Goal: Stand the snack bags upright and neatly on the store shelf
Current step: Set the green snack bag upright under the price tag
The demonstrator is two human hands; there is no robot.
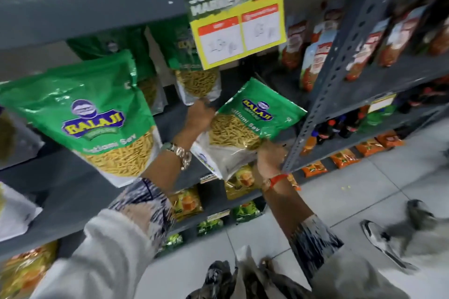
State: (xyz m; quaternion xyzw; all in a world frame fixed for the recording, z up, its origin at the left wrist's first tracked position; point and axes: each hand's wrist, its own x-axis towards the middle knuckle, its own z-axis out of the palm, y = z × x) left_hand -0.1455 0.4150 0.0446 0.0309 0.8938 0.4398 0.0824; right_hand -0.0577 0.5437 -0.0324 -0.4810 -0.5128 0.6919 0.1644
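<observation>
Bag in hand: a green-topped plastic snack bag with a clear lower window showing yellow sev sticks (pixel 245 126) is held in front of the grey metal shelf board (pixel 73 192), toward its right end, not yet set down.
Long axis: it is tilted, the green top pointing up and to the right, the white bottom edge down and to the left (some way off upright, it is judged).
Right hand (pixel 271 156): it is placed at the bag's lower right edge, fingers closed on that edge; the fingertips are hidden behind the bag.
Left hand (pixel 199 116): it is raised just left of the bag's upper left side, fingers curled; whether the held bag or the bag behind is pinched cannot be told.
Turning relation: the bag lies between the two hands, above and left of the right hand; the right hand is judged the nearer carrier, so the bottom would be swung rightward and lowered onto the board.
Matching bags counted: four clearly seen, namely the held one, a large leaning bag at near left (pixel 97 119), one upright behind the left hand (pixel 198 85), and one dark, far at the back (pixel 114 43).
Price card: one yellow and green hanging paper card (pixel 237 17) is above the held bag.
Upright post: one grey perforated post (pixel 340 60) stands just right of the bag.
</observation>
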